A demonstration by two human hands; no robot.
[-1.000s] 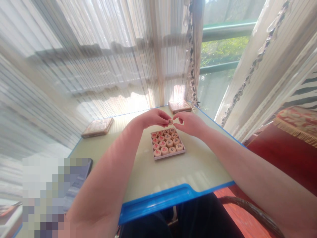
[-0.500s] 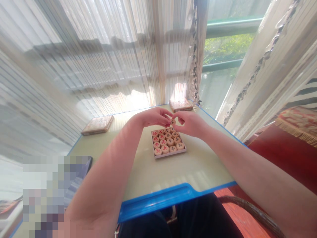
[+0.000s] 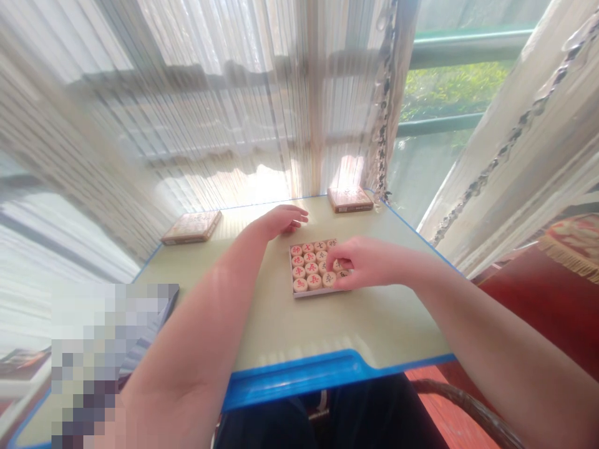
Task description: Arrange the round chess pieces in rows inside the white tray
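A shallow square box (image 3: 299,295) in the middle of the table holds several round wooden chess pieces (image 3: 307,268) with red and black characters. My right hand (image 3: 362,264) lies over the box's right side, its fingers curled down onto the pieces there; what is under the fingertips is hidden. My left hand (image 3: 283,219) rests just behind the box's far left corner, palm down, fingers loosely stretched, holding nothing.
The pale green table has a blue rim (image 3: 299,378) near me. A flat wooden box (image 3: 193,226) lies at the far left, another (image 3: 350,199) at the far right. Sheer curtains (image 3: 210,106) hang behind. A dark flat object (image 3: 154,318) lies left; a red seat (image 3: 538,299) sits right.
Both hands held one piece together above the box's far edge. Now they have parted: the right hand came down onto the pieces in the box, the left drew back to the table.
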